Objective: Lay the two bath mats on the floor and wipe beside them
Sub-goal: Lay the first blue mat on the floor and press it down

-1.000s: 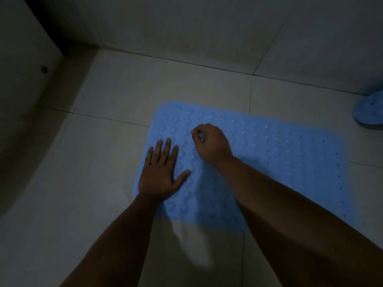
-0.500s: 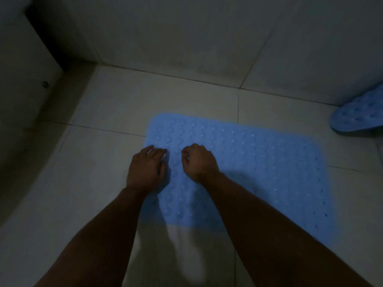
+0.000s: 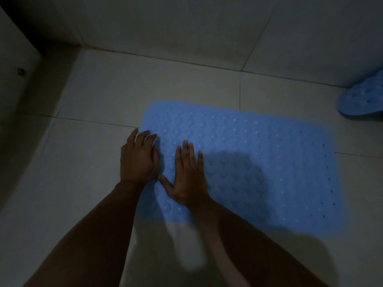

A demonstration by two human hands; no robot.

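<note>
**Both hands flat on the blue mat in a dim bathroom corner**

The light is poor here, but the blue bath mat (image 3: 259,162) stands out well enough. It lies flat on the pale tiled floor (image 3: 99,96), its long side running left to right, a little way out from the wall (image 3: 186,27). Its surface is covered in rounded bumps and small holes.

The person crouches over its left end. The right hand (image 3: 189,177) lies palm down on the mat, fingers straight and close together, thumb stretched out to the left. The left hand (image 3: 138,160) rests on the mat's left edge, fingers extended and slightly bent, their tips on the mat near its far left corner, the outer part of the hand over the bare tile. Neither hand holds anything. The two hands sit just beside each other, the right thumb nearly meeting the left wrist.

A second blue mat (image 3: 362,98) shows at the right edge, against the wall, only partly in view and well apart from the first.
</note>
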